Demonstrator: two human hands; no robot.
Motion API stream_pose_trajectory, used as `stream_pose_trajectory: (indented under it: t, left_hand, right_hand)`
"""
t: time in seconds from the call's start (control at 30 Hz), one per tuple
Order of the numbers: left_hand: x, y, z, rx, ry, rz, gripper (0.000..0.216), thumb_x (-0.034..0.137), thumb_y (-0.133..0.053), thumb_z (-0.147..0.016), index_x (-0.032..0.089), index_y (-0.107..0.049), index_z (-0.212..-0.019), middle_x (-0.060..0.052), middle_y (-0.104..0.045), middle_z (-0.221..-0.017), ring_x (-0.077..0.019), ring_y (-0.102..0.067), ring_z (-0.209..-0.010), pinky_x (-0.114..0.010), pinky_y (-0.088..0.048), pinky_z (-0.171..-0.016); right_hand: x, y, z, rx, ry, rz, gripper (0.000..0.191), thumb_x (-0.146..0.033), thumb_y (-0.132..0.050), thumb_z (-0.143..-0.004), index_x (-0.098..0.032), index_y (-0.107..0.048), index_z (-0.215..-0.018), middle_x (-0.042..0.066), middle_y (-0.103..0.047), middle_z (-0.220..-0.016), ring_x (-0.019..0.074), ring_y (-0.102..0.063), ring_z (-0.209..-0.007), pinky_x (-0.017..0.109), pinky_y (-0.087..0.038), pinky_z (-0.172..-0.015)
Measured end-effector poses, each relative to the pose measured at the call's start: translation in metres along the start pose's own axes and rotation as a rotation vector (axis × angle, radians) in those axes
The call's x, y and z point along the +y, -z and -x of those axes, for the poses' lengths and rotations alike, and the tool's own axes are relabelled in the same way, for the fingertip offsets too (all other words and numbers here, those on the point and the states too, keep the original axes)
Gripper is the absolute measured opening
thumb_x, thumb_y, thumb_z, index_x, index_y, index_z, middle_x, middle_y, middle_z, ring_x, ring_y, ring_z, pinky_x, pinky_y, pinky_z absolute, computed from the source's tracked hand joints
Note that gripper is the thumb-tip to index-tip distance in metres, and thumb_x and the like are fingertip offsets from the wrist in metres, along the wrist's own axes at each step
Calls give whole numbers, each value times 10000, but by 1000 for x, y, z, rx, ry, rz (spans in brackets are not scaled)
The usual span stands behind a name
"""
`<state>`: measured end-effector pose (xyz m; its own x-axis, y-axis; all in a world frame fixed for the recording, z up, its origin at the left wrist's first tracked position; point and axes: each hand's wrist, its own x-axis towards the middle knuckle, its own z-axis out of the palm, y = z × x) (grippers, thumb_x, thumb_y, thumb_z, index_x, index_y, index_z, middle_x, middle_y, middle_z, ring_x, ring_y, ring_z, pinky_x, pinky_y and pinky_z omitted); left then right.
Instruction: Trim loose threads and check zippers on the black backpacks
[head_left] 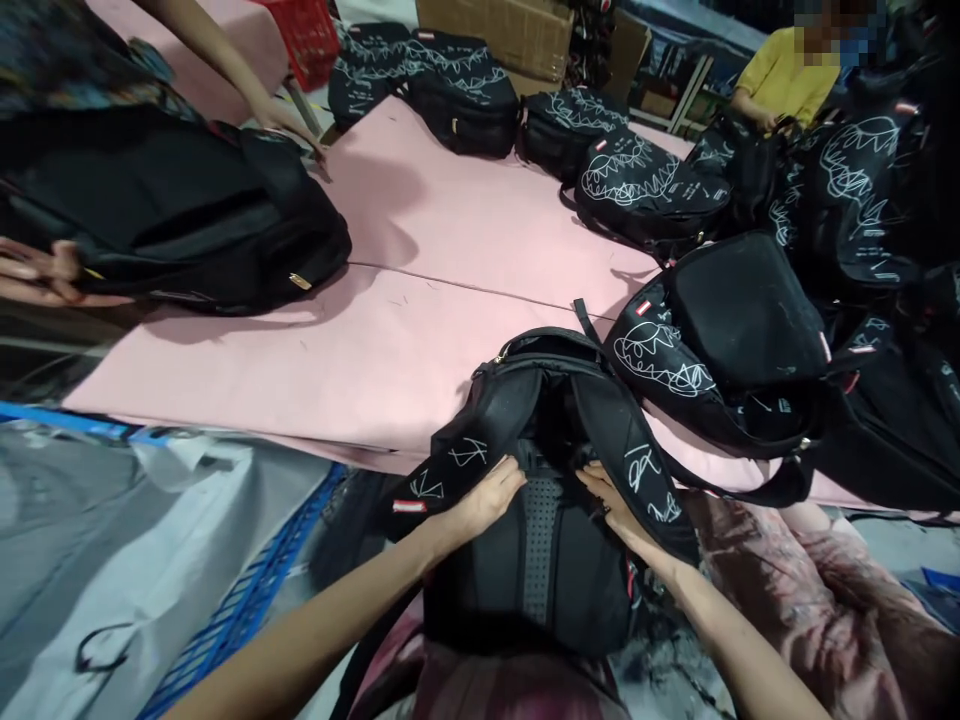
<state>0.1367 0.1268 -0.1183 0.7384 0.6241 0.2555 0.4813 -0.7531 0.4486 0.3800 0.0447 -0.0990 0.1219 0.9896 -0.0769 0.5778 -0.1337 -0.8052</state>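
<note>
Steering both hands from afar, I have them at the back panel (pixel 538 550) of one black backpack (pixel 577 600), straps up at the near edge of the pink surface (pixel 450 220), lower part off the edge toward my body. L hand (pixel 495 492) lies by the inner side of the L strap (pixel 517 405), fingers curled in; can't tell if they pinch strap or panel. R hand (pixel 606 497) is just inside the R strap (pixel 619 430), fingers fairly straight, close tog.; can't tell re: grip. Gold zip pull (pixel 501 355) shows up top; contents unseen.

Just R of it: another backpack (pixel 664 350) w/ white scribble & a smooth black panel (pixel 750 310), contents n/a from here. More scribbled packs (pixel 469 95) line the far side, looking full-bodied, can't see in. At L, a co-worker's hands (pixel 45 270) are at a big black pack (pixel 187 210). Far R, a person in a yellow top (pixel 787 75). Back there too: red crate (pixel 304 45), cardboard box (pixel 495 35). Near L, blue mesh (pixel 259 570) beside pale grey sheeting (pixel 150 560).
</note>
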Motion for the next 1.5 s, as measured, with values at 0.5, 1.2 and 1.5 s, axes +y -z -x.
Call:
stream_pose_trajectory:
  t: [0.5, 1.2, 1.5]
  left_hand:
    - [9, 21, -21, 98, 6, 49, 264, 136, -383, -907, 167, -514, -680, -14, -480, -705, -151, -460, -747, -275, -437, -691]
    - [5, 14, -18, 68, 17, 0, 289, 158, -362, -920, 168, -514, -674, -17, -490, -724, -158, -472, -776, -290, -445, -724]
    - [9, 21, -33, 6, 209, 101, 225, 204, -382, -915, 169, -571, -798, -43, -579, -812, -170, -536, -814, -313, -442, -789]
  right_hand:
    - [-83, 29, -92, -329, 247, 656, 285, -309, -606, -785, -205, -603, -1051, 68, -671, -916, 225, -617, -858, 285, -420, -707]
    - [-65, 9, -106, -417, -5, 425, 113, -301, -647, -692, -262, -704, -781, -14, -701, -756, 185, -629, -798, 266, -383, -728]
    - [-51, 4, -115, -236, -94, 24, 258, -341, -517, -765, -150, -639, -889, 18, -653, -757, 156, -593, -727, 245, -424, -652]
